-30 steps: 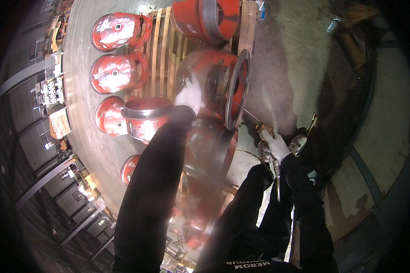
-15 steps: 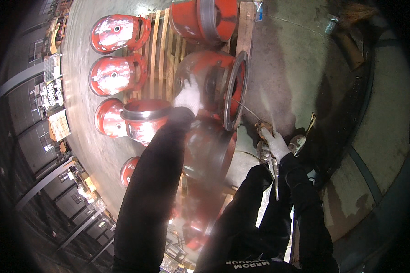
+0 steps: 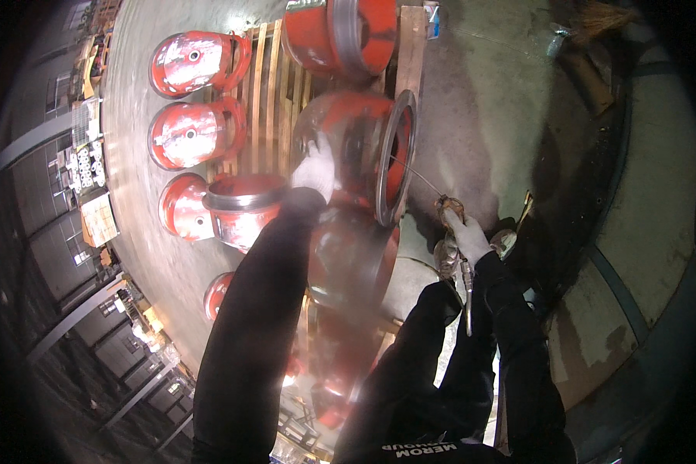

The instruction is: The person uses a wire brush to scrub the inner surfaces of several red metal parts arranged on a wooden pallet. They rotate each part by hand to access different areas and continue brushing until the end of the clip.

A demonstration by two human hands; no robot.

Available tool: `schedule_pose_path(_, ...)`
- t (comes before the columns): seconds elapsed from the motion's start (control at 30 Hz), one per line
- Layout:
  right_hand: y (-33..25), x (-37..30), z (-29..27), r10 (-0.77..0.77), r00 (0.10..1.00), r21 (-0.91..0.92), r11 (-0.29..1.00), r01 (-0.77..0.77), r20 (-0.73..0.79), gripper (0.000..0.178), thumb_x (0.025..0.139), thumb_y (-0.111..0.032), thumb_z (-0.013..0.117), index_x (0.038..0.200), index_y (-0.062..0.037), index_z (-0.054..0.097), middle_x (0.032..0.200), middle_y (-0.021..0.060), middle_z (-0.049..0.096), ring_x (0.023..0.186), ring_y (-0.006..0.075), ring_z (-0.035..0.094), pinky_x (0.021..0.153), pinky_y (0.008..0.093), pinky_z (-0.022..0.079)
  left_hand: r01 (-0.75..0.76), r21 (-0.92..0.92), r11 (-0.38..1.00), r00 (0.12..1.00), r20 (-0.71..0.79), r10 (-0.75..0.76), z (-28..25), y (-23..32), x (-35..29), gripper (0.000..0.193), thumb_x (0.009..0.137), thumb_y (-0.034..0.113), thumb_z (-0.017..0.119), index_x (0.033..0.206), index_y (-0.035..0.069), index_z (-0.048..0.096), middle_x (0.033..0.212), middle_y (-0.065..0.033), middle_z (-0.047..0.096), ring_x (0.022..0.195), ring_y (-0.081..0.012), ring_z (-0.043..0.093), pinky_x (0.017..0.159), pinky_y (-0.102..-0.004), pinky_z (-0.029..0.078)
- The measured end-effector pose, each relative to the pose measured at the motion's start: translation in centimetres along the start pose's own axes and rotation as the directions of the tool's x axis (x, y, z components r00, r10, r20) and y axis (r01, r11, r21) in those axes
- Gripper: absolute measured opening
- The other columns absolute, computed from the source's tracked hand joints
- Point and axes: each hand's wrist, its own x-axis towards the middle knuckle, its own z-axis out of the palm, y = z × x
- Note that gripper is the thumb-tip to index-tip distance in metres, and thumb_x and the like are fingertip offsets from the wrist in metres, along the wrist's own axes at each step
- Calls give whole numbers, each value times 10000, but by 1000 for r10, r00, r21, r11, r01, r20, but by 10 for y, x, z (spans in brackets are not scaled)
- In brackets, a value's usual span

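Observation:
A large red metal casting (image 3: 349, 116) lies on its side in front of me, its round grey flange (image 3: 384, 179) facing right. My left hand (image 3: 315, 172), in a white glove, rests on the casting's left side with the fingers stretched out. Right of the flange, my gloved right hand (image 3: 469, 236) is wrapped round an air blow gun (image 3: 450, 206). The gun's long thin nozzle (image 3: 419, 177) reaches into the flange opening; its tip is hard to make out. A hose with a metal coupling (image 3: 467, 286) hangs below the hand.
Another red casting (image 3: 348, 35) stands beyond on a wooden pallet (image 3: 264, 85). Several smaller red castings (image 3: 185, 135) line the left. Blurred red castings (image 3: 348, 255) lie nearer me. A broom (image 3: 605, 22) is at the far right, and my shoes (image 3: 446, 257) are below the gun.
The view has shifted slightly, so the castings sit a little differently in the picture. Both hands keep their places, with the nozzle still in the flange opening.

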Motion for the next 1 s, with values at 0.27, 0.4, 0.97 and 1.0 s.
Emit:
schedule_pose_path(0.27,-24,10,5,-11,1000,-344,939,20,27,396,1017,-400,606,1033,-10,670,620,55,584,436,208,584,429,359,489,5,71,997,999,46,-8,-6,2,0,1270,729,401,903,1593,-80,106,1561,-356,357,1344,-396,556,1029,-398,552)
schedule_pose_path(0.4,-47,-27,-35,-33,984,-338,941,-28,-176,442,1003,-421,632,1217,-34,651,754,83,645,610,187,636,540,361,521,-37,74,997,999,21,36,-3,1,1,1278,700,352,926,1582,-88,113,1555,-363,350,1450,-401,430,1060,-396,538)
schedule_pose_path(0.97,-319,120,-18,-389,921,-129,914,384,-11,498,1024,-486,534,1136,-13,647,810,220,705,712,314,727,749,429,548,-30,-202,979,975,-221,-15,-144,12,101,1033,829,482,800,1543,-87,318,1399,-325,566,1210,-435,629,1016,-477,508)
schedule_pose_path(1.0,-330,135,-18,-282,957,-174,948,267,-68,499,1025,-487,535,1146,-15,646,792,207,697,687,303,718,716,423,548,-123,-223,967,922,-387,28,-167,19,136,1049,820,469,813,1547,-91,305,1410,-323,559,1201,-433,635,1016,-477,509)
